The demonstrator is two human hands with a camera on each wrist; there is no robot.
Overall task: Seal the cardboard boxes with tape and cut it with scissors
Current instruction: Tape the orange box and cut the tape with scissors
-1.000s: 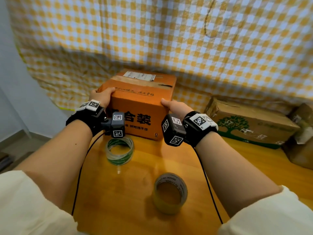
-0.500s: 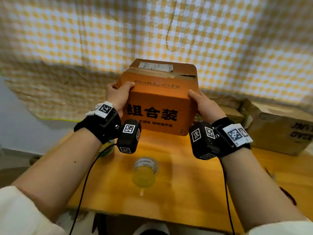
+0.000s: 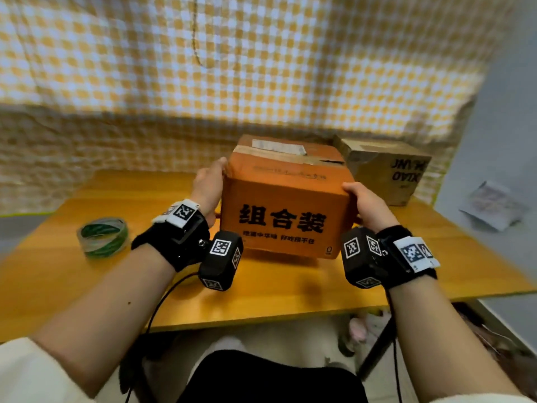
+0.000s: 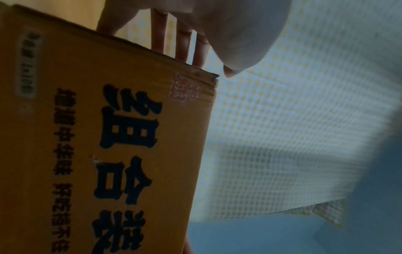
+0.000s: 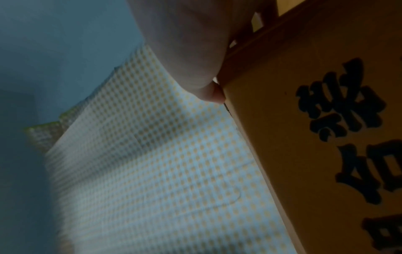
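Observation:
An orange cardboard box (image 3: 284, 199) with black characters on its front hangs just above the wooden table (image 3: 72, 271), clamped between my two hands. Old tape and a white label run across its closed top. My left hand (image 3: 207, 187) presses flat on the box's left side, thumb up at the top corner. In the left wrist view its fingers (image 4: 158, 34) lie straight along the box (image 4: 108, 137). My right hand (image 3: 369, 207) presses on the right side, thumb on the top front edge. The right wrist view shows that hand (image 5: 185, 43) against the box (image 5: 326, 120). No scissors are in view.
A tape roll with a green core (image 3: 102, 237) lies on the table at the left. A brown cardboard box (image 3: 386, 170) stands at the back right, close behind the orange one. A yellow checked cloth (image 3: 261, 68) hangs behind. Crumpled paper (image 3: 491, 207) lies right of the table.
Both hands have carried the orange box to the right along the table, towards the brown box. The green tape roll is now far to the left, and the second roll has left the view.

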